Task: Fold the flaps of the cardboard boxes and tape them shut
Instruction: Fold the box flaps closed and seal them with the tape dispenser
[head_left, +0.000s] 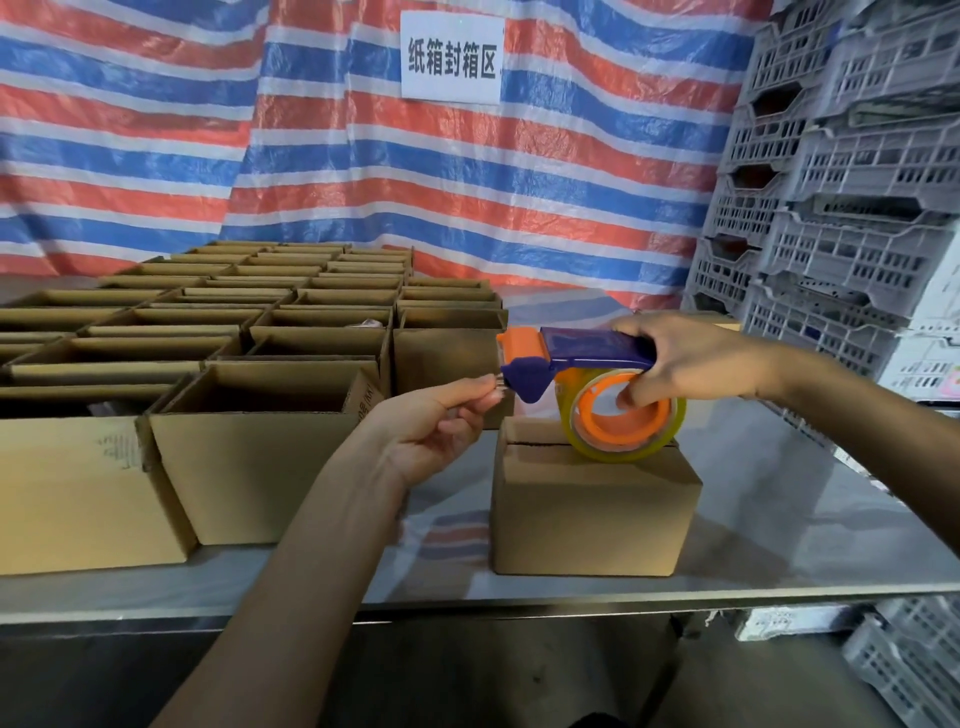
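Note:
A small cardboard box (592, 509) with its top flaps folded down stands on the steel table (779, 535), a dark seam showing across its top. Above it my right hand (696, 358) grips a tape dispenser (571, 358) with a purple handle, orange blade guard and a roll of clear tape (623, 415) that rests on the box top. My left hand (441, 426) pinches the loose tape end at the dispenser's purple nose, just left of the box.
Many open cardboard boxes (260, 447) fill the table's left side in rows, the nearest right beside my left forearm. Stacked grey plastic crates (852, 208) stand at the right. A striped tarp with a white sign (452, 54) hangs behind.

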